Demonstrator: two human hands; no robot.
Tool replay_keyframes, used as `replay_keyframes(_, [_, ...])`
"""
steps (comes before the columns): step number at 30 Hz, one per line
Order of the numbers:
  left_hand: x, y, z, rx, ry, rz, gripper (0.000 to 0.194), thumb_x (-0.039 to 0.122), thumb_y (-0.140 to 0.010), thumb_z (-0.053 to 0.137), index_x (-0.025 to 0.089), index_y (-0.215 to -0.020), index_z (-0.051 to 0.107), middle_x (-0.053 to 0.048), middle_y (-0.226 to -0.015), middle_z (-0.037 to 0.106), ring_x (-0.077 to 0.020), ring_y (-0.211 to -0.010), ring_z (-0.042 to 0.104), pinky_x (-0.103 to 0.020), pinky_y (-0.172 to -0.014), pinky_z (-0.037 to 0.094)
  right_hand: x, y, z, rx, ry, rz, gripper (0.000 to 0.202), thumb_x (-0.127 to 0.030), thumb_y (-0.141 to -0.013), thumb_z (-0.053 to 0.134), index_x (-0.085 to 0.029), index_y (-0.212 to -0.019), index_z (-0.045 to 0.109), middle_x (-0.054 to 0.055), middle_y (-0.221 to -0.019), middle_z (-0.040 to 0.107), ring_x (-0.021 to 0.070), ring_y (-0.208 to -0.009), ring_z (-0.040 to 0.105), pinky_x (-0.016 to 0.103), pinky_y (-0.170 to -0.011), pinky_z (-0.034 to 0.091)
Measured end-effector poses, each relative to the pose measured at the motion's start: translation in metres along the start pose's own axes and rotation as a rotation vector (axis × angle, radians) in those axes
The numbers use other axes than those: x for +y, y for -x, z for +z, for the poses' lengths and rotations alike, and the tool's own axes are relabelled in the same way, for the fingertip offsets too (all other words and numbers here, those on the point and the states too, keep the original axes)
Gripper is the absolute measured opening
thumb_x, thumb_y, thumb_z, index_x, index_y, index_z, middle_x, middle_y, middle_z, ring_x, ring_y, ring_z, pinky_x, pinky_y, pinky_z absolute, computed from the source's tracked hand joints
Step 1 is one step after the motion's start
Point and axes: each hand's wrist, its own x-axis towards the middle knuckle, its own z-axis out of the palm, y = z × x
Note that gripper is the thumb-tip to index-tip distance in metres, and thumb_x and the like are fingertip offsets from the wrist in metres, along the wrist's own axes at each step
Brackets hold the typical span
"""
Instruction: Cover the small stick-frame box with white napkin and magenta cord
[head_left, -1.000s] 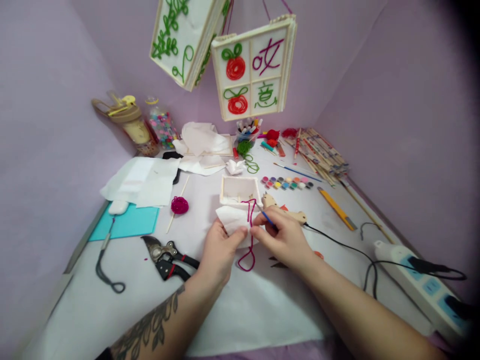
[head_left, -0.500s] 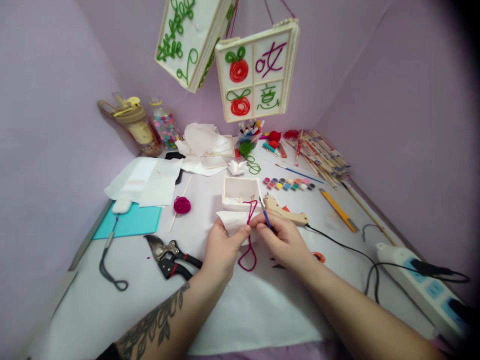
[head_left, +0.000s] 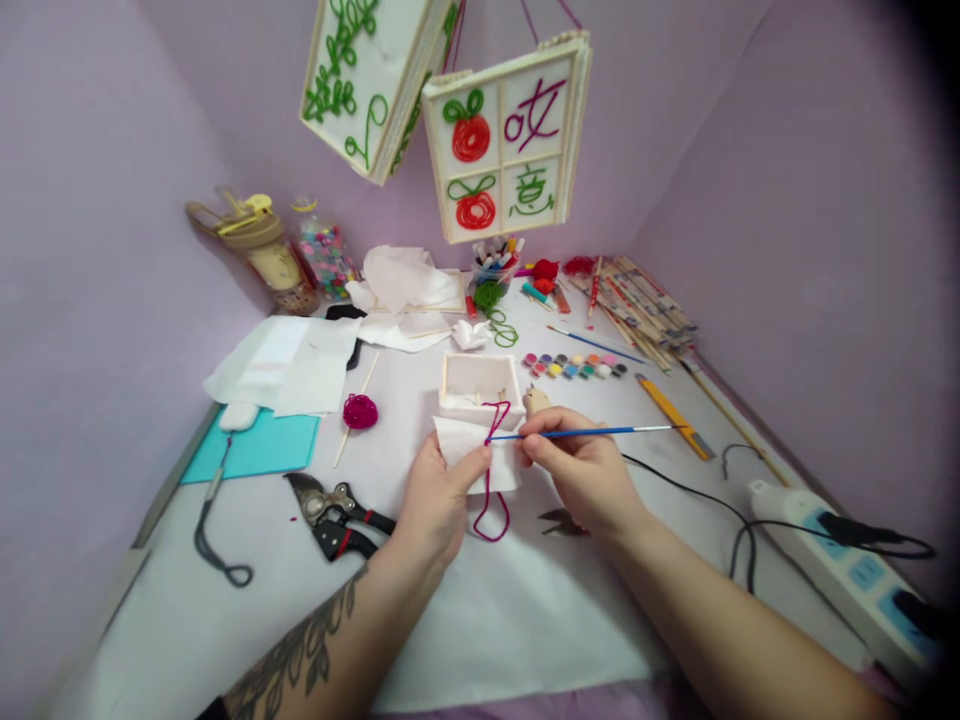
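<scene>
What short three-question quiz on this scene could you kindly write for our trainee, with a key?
1. What does the right hand hold?

2. True or false: the shears lie nearer the left hand than the right.

3. Choose one. The yarn lying across the paper in the left hand is:
A. green
B. orange
C. magenta

Key:
1. A brush with a blue handle.
2. True.
3. C.
</scene>
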Motion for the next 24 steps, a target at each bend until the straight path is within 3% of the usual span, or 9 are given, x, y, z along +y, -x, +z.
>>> replay_keyframes(9, [0.0024, 0.0012, 0.0017, 0.018, 0.035, -0.014, 0.051, 0.019, -0.065, 0.082, 0.013, -0.112, 0.063, -0.013, -0.107, 0.074, -0.027, -0.1, 0.07, -0.04, -0.094, 0.051, -0.004, 0.0011, 0.0037, 0.0, 0.104, -0.063, 0.009, -0.03, -0.082, 0.07, -0.022, -0.083, 0.069, 0.0, -0.074, 0.063, 0.0147, -0.068, 0.056, 0.028, -0.063, 0.045])
replay_keyframes(24, [0.0021, 0.0014, 0.0016, 0.041, 0.042, -0.015, 0.052, 0.022, -0.064, 0.083, 0.014, -0.111, 0.064, -0.013, -0.11, 0.073, -0.0273, -0.102, 0.069, -0.039, -0.095, 0.05, -0.0004, 0.001, 0.0019, 0.001, 0.134, -0.092, 0.01, -0.033, -0.083, 0.07, -0.022, -0.083, 0.07, 0.0, -0.072, 0.063, 0.0158, -0.066, 0.056, 0.029, -0.061, 0.045])
